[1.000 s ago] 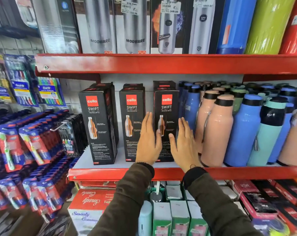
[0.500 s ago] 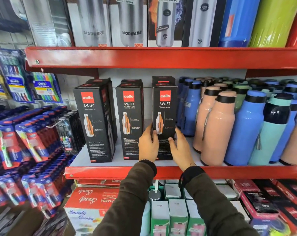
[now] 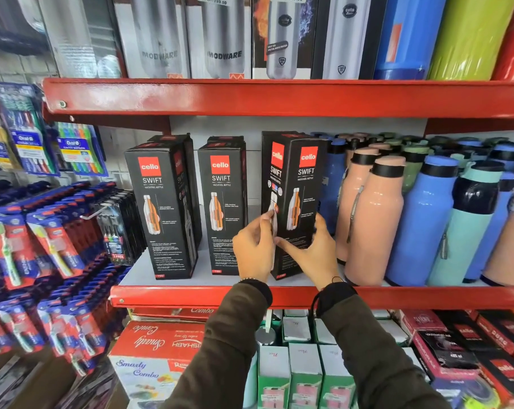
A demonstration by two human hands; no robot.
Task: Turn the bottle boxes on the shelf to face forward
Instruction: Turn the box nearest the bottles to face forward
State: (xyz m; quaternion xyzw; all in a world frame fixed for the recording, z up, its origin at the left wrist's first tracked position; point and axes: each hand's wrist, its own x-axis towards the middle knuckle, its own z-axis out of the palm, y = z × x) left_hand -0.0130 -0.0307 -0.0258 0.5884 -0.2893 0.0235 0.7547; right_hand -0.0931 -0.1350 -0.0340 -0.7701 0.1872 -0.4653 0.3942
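Note:
Three black Cello Swift bottle boxes stand on the red-edged middle shelf (image 3: 397,296). The left box (image 3: 158,211) is angled slightly, showing its front and right side. The middle box (image 3: 221,202) faces forward. The right box (image 3: 297,184) is rotated with one corner toward me, so two printed faces show. My left hand (image 3: 254,249) grips its left face and my right hand (image 3: 311,252) grips its right face, both low on the box. More boxes stand behind each front one.
Peach, blue and teal bottles (image 3: 373,219) crowd the shelf right of the held box, almost touching it. Steel bottle boxes (image 3: 223,36) fill the shelf above. Toothbrush packs (image 3: 52,246) hang at the left. Cartons and small green boxes (image 3: 303,376) sit below.
Both hands went from lying flat on the right box to gripping it, and the box has been twisted from facing forward to corner-on. The view moved closer.

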